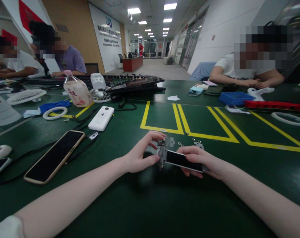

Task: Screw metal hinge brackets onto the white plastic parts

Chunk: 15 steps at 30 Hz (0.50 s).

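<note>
Low over the green table, my right hand (198, 158) grips a flat black plate with silver edges (177, 160), thumb on top and fingers beneath. A silver metal bracket (162, 153) sits crosswise at the plate's left end. Curled around that bracket is my left hand (143, 153), its index finger at the top and its thumb near the lower side. Whether bracket and plate are one piece, I cannot tell. Just beyond my hands lie small rings (181, 144) and a little metal piece with holes (198, 144).
Yellow tape outlines (162, 129) mark the table ahead. To the left are a phone (54, 157), a white power bank (101, 118), black cables and a bottle (77, 89). A blue tray (235, 98) stands at right. People sit across the table on both sides.
</note>
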Available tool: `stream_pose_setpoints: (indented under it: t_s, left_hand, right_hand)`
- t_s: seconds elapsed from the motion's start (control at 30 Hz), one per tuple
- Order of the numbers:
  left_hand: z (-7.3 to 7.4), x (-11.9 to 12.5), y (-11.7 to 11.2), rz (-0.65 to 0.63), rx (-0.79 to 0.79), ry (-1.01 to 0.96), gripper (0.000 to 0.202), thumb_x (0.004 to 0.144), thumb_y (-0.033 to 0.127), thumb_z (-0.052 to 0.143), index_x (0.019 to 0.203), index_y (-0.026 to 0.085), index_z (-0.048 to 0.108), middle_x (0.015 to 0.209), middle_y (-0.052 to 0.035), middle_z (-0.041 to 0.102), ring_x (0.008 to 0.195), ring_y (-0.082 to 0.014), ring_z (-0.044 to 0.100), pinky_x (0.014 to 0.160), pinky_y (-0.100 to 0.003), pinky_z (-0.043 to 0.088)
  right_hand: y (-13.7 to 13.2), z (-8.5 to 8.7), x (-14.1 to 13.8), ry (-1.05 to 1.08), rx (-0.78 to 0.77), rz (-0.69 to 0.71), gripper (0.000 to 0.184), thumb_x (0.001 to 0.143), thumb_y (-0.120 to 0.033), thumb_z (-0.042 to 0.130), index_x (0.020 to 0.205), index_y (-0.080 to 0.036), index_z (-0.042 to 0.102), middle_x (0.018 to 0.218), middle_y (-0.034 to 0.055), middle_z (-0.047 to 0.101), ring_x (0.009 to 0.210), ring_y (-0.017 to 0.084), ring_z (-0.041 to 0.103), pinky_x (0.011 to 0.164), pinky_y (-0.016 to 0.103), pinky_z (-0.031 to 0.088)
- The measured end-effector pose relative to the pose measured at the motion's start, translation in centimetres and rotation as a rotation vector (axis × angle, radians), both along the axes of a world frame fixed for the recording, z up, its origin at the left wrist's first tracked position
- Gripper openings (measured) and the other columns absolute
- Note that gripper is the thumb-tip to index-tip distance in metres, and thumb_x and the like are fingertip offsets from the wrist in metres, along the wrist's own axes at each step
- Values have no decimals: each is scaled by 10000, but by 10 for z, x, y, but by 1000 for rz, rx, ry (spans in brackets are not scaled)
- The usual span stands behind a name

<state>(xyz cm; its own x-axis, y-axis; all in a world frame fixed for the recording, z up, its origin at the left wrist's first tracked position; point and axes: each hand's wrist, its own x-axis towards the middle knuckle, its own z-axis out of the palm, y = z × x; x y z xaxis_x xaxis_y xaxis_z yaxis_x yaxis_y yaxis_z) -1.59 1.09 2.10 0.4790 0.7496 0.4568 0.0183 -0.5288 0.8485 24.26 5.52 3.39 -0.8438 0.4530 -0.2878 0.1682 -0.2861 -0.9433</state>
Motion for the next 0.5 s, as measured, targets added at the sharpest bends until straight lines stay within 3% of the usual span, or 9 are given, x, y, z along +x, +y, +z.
stream_pose_setpoints:
  t_s: [0.37, 0.5]
  left_hand:
    - [1, 3, -4, -37, 14, 70, 614, 823, 327, 629, 1386, 269, 393, 1455, -114, 344, 1299, -332, 384, 986, -464, 442]
    - [3, 3, -5, -123, -105, 57, 669, 816, 308, 675, 1400, 289, 351, 1390, -106, 464, 1229, -306, 488, 1023, -493, 405]
  right_hand:
    - [-1, 0, 3, 22, -11, 1, 372, 898, -443, 630, 1008, -92, 575, 748, 64, 623, 584, 98, 564, 429, 126, 378]
    - [-2, -1, 4, 46, -22, -10, 356, 900, -435, 624, 976, -90, 577, 727, 72, 630, 588, 111, 586, 426, 125, 371]
